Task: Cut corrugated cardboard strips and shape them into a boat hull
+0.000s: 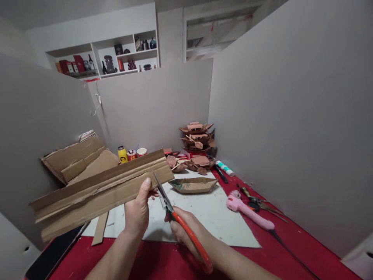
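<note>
My left hand (pixel 137 210) grips a long folded cardboard strip (pixel 96 204) near its right end, thumb on top and the other fingers underneath. Red-handled scissors (pixel 189 233) are in my right hand (pixel 186 227), their blades pointing up and away from me. One blade lies over the face of the cardboard close to its right end, just right of my left thumb. Behind the scissors, a small cardboard boat hull (pixel 194 186) with a green patch rests on the white sheet (pixel 227 229).
Finished brown boats (pixel 198 142) are stacked at the back. A pink glue gun (pixel 250 214), pliers (pixel 271 206) and a white-green tube (pixel 225 168) lie at right. Cardboard pieces (pixel 81 155) lean at left, near a yellow bottle (pixel 122 154) and cups (pixel 142 152). Grey partitions (pixel 291 116) enclose the red table.
</note>
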Demonstrator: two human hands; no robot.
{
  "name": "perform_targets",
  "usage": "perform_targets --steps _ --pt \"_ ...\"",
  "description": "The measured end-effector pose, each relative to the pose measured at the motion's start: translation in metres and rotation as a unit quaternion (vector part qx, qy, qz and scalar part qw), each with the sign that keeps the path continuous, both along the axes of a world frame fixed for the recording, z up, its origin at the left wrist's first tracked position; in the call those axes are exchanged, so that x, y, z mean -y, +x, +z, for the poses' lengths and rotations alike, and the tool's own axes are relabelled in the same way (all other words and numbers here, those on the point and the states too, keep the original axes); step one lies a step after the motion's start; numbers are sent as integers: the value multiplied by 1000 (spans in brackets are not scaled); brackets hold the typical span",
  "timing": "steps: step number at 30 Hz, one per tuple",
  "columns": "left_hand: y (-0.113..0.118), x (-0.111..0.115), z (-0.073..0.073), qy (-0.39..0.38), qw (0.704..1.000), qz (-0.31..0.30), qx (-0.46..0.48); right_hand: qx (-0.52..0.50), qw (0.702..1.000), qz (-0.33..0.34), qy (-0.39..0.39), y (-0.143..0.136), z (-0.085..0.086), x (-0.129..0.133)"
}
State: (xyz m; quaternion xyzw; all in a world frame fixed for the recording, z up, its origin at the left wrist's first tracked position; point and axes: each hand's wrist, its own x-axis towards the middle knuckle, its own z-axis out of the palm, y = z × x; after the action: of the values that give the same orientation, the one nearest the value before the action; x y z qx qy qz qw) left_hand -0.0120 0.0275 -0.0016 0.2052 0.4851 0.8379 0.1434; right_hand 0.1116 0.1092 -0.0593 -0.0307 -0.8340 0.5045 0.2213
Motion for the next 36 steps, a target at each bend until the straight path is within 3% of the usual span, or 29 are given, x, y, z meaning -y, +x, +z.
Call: perform_targets --steps 4,8,19,25,36 --pt "-1 -2 -4 16 1000 -7 -16 3 1000 -11 15 0 2 -2" --pt "-2 -6 -10 24 998 -51 26 3 999 -24 27 -1 -1 -5" --pt "-6 -14 -17 63 990 -95 78 15 997 -43 -58 -6 -7 -6" --pt "-6 -14 -18 65 989 -87 98 20 994 -40 -104 -6 -8 0" --pt "1 -13 -20 58 987 -102 111 23 996 -57 -66 -10 -17 -5"
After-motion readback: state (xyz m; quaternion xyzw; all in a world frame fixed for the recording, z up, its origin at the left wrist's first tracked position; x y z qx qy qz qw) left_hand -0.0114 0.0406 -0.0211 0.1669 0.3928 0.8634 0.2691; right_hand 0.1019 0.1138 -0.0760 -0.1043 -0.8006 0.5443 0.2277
